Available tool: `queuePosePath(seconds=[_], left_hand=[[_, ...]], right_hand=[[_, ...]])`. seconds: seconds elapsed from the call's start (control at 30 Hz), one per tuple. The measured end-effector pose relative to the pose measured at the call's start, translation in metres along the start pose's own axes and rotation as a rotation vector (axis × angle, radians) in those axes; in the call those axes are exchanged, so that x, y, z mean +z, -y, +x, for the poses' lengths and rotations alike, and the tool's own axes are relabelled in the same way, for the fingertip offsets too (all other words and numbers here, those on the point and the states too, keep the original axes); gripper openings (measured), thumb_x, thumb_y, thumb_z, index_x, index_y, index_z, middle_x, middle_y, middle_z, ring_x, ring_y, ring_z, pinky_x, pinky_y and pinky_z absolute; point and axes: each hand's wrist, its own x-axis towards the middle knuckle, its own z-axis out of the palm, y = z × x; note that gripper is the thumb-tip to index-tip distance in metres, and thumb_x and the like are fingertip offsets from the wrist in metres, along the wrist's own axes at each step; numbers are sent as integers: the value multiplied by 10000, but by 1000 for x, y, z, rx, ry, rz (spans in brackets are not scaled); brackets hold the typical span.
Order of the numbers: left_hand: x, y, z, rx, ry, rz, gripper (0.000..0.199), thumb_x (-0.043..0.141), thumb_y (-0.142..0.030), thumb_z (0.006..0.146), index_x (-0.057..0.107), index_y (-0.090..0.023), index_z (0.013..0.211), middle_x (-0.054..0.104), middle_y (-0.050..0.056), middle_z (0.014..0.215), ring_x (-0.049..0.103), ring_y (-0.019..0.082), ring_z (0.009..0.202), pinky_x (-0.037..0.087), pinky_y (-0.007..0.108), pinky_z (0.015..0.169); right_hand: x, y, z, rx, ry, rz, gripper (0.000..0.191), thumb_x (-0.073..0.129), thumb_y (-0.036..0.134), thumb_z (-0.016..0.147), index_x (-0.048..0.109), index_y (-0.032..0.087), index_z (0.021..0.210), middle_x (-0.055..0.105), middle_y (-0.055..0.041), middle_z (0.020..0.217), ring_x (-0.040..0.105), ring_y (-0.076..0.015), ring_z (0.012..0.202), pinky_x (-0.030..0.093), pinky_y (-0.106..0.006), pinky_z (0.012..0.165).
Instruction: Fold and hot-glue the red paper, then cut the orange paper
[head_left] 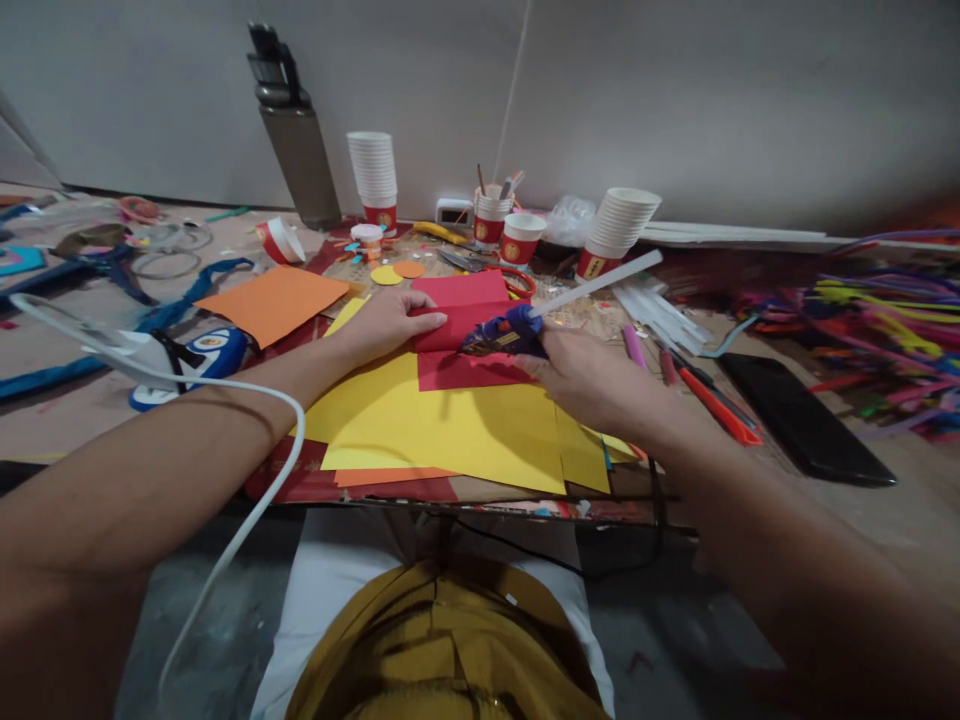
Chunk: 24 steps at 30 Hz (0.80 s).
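Observation:
A folded red sheet of paper (442, 372) lies on several yellow sheets (442, 430) in front of me. My left hand (394, 325) rests on the left part of the red paper, its thumb stretched over the sheet. In my right hand (570, 365) is a blue hot glue gun (506, 330), with a long white glue stick (600, 282) jutting from its back. The gun's nozzle points left and down at the red paper, near the crease; whether it touches cannot be told.
Behind the paper stand stacked paper cups (373, 165), another cup stack (616, 230), a tall flask (300, 165) and scissors (517, 283). An orange sheet (274, 300) lies left. To the right are glue sticks (660, 315), a phone (806, 415) and pipe cleaners (892, 340). A white cable (289, 470) crosses my left arm.

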Motion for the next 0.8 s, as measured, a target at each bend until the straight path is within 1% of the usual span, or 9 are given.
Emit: queuePosePath(seconds=[0.1, 0.23, 0.33, 0.43, 0.47, 0.53, 0.67, 0.77, 0.8], left_hand=[[-1, 1, 1, 11, 15, 0, 317, 622, -468, 794, 703, -163, 770, 659, 29, 732, 548, 154, 688, 399, 280, 658], [0, 1, -1, 45, 48, -15, 336, 619, -486, 801, 699, -160, 788, 667, 30, 754, 554, 155, 697, 405, 280, 671], [-1, -9, -3, 90, 41, -71, 359, 604, -501, 820, 704, -158, 850, 696, 52, 847, 584, 176, 790, 428, 288, 738], [-5, -36, -3, 176, -35, -110, 356, 573, -484, 860, 711, -177, 980, 701, 75, 1061, 597, 205, 981, 423, 313, 875], [-7, -49, -3, 213, -64, -104, 351, 570, -483, 865, 714, -184, 978, 699, 73, 1069, 595, 210, 1008, 419, 320, 889], [-9, -76, 1, 261, -59, -88, 325, 595, -476, 856, 721, -198, 968, 693, 62, 1073, 583, 226, 1064, 418, 334, 899], [-3, -123, 13, 405, 68, -76, 276, 623, -447, 847, 728, -206, 934, 683, 41, 1039, 561, 248, 1115, 413, 349, 883], [9, -138, 24, 475, 225, -84, 195, 698, -384, 797, 727, -206, 872, 690, 38, 1004, 577, 236, 1067, 403, 367, 890], [13, -138, 27, 465, 229, -98, 171, 726, -356, 773, 724, -196, 834, 693, 39, 969, 587, 234, 1039, 403, 375, 890]], right_hand=[[-2, -4, -1, 35, 12, 24, 217, 501, 360, 925, 615, 180, 960, 704, -116, 937, 645, -244, 829, 457, -298, 685], [2, -9, 2, 9, 10, 98, 246, 506, 337, 919, 623, 166, 1052, 705, -108, 985, 645, -229, 862, 458, -276, 711], [6, -13, 4, 6, 13, 140, 256, 510, 312, 917, 623, 153, 1084, 705, -114, 1019, 645, -222, 884, 460, -272, 737], [7, -15, 5, -27, 9, 190, 267, 515, 308, 919, 616, 155, 1113, 704, -113, 1045, 644, -220, 899, 463, -279, 757], [7, -15, 5, -42, 8, 204, 272, 514, 304, 920, 610, 159, 1129, 703, -113, 1059, 643, -221, 906, 464, -284, 766], [7, -14, 4, -44, 7, 218, 281, 516, 292, 921, 598, 161, 1156, 703, -112, 1069, 642, -222, 904, 467, -292, 777], [7, -14, 2, 9, -12, 185, 261, 530, 296, 914, 605, 163, 1126, 705, -110, 1055, 646, -225, 888, 475, -292, 770], [10, -16, 3, -54, -51, 183, 239, 547, 267, 903, 609, 157, 1106, 697, -118, 1065, 639, -235, 917, 478, -312, 797], [11, -17, 3, -87, -58, 196, 235, 549, 253, 900, 606, 153, 1105, 695, -122, 1068, 637, -235, 923, 479, -319, 806]])
